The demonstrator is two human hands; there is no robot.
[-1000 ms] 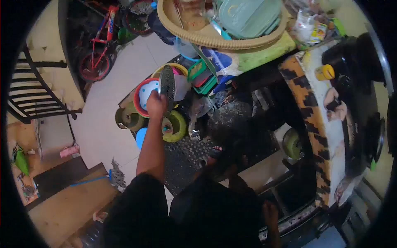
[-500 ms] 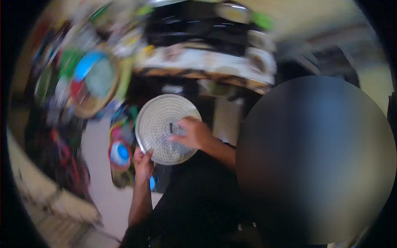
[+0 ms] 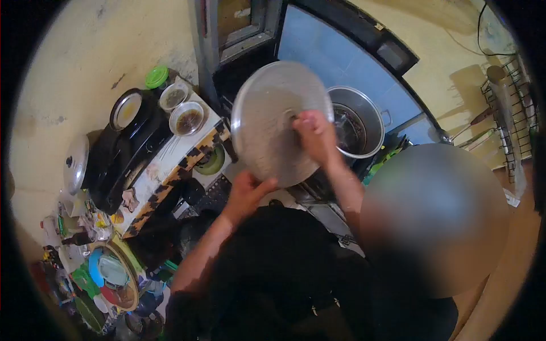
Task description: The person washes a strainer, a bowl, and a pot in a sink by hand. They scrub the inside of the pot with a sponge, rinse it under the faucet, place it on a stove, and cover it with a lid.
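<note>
A round metal steamer plate is held up in front of me, its face turned my way and slightly smeared by motion. My left hand grips its lower rim, with the thumb along the edge and the fingers partly behind it. At the plate's middle, my right hand is closed with fingers pinched around the centre hole. Just right of the plate stands a large metal pot with a side handle, its inside dark; the plate's right edge overlaps the pot's left rim in this view.
On the left, a tiled counter carries a black stove and two bowls. A pot lid leans by the wall. Baskets and kitchenware crowd the lower left. A wire rack hangs right; a blurred round patch covers the lower right.
My view has swung right, bringing the large pot into sight. The plate has come along, and my right hand has gone from spread fingers over it to closed at its centre.
</note>
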